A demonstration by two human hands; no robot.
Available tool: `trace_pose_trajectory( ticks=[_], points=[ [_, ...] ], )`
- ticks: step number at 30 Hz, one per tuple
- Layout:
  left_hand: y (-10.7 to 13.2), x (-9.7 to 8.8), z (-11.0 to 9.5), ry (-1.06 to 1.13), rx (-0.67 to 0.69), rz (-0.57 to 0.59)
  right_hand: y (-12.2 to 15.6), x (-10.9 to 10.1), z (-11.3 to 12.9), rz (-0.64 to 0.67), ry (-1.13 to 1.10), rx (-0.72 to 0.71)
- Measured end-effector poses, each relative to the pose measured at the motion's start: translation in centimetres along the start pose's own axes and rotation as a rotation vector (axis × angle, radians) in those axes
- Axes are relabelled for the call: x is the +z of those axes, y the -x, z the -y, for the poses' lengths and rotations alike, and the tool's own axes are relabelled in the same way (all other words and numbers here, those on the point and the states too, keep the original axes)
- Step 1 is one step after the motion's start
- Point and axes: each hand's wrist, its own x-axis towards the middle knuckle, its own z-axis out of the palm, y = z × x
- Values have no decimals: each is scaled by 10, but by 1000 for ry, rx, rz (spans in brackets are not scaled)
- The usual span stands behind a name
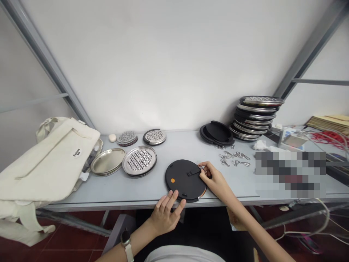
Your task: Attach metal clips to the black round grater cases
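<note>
A round black disc (183, 179) with an orange dot lies at the front edge of the grey table (128, 189). My left hand (164, 214) rests at the disc's near rim, fingers stretched against its edge. My right hand (214, 179) is at the disc's right side, fingers pinched on a small wire clip (202, 168) by a black tab on the disc. Several loose wire clips (234, 158) lie just right of that hand.
A cream tote bag (46, 160) sits at the left. Metal grater discs and a pan (128, 160) lie behind the disc. Black lids (217, 133) and a stack of rimmed discs (256, 117) stand at the back right. Papers and red cords clutter the far right.
</note>
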Motion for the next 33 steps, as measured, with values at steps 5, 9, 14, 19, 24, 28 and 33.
trace_pose_trajectory(
  ticks=[5,9,14,19,24,28,33],
  points=[
    [0,0,0,14,6,5,-1,1,1,-14,-4,15],
    [0,0,0,15,8,7,-2,1,-1,-46,-34,32],
    [0,0,1,7,22,14,-1,0,-3,-87,-83,0],
    [-1,-1,0,1,17,14,-1,0,-3,-91,-78,-4],
    [-2,-1,0,6,22,13,-2,-1,-3,-82,-82,19],
    [0,-1,0,2,18,23,-1,0,-3,-119,-104,-8],
    [0,-1,0,0,14,21,-2,-3,-4,-162,-52,-47]
  ],
)
